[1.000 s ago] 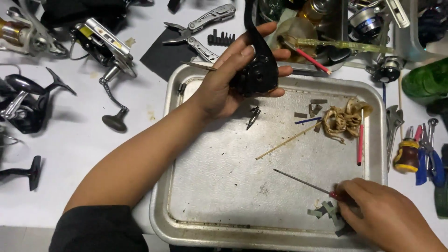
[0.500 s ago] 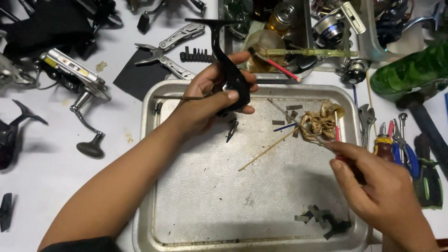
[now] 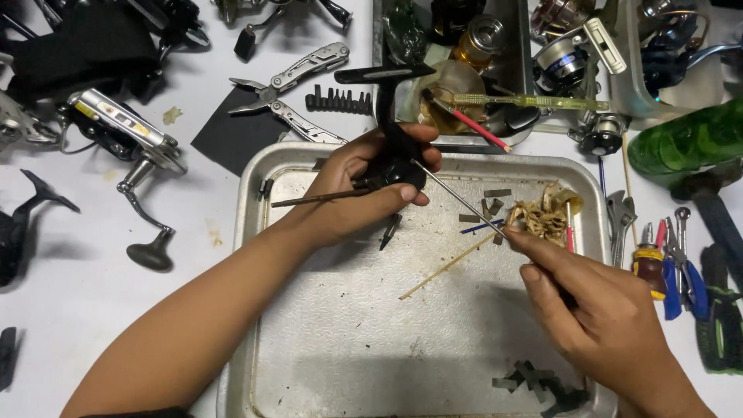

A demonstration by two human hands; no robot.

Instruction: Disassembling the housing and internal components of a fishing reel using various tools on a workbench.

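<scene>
Head view: the left hand (image 3: 357, 193) grips a black reel body (image 3: 396, 159) over the far edge of the metal tray (image 3: 255, 232). The right hand (image 3: 596, 306) pinches a thin metal rod (image 3: 457, 199), its tip touching the reel body, near a tangled wad (image 3: 542, 217).

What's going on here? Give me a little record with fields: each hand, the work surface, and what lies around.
Left hand: grips a black fishing reel body, held above the tray
Right hand: pinches a thin metal rod whose far end reaches the reel body
Tray: shallow metal, holding a wooden stick, a tangle of tan strips and small dark parts
Around: a folding multi-tool, a spinning reel, a green bottle, pliers
</scene>
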